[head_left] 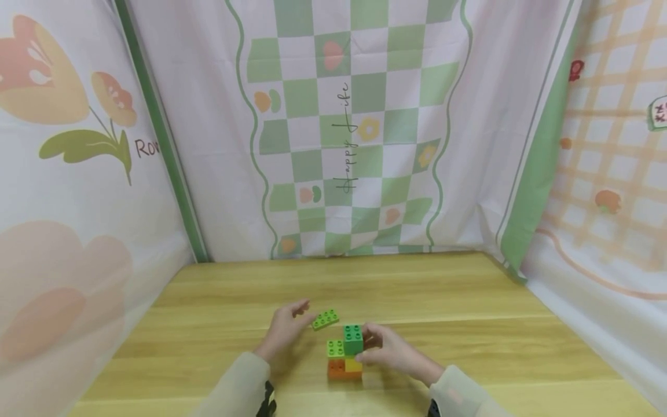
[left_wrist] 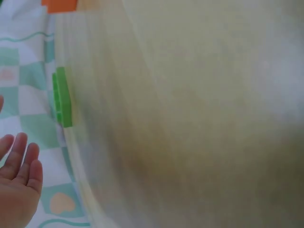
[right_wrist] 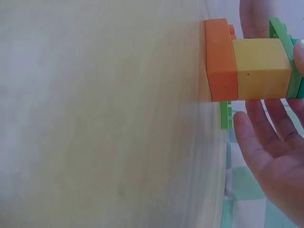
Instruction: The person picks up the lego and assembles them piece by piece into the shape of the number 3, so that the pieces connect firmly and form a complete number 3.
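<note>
Smooth plastic bricks (head_left: pixel 351 347), faintly glossy wood-grained tabletop (head_left: pixel 234 301), matt cloth hangings (head_left: pixel 365 156)

wood-grain table (head_left: pixel 443 295) | checked cloth (head_left: pixel 333 133) behind | floral cloth (head_left: pixel 78 197) left | plaid cloth (head_left: pixel 609 150) right

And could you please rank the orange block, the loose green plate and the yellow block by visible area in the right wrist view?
Largest to smallest:
1. Yellow block
2. Orange block
3. Loose green plate; it looks partly hidden behind the orange block, so its full size is unsure here.
</note>
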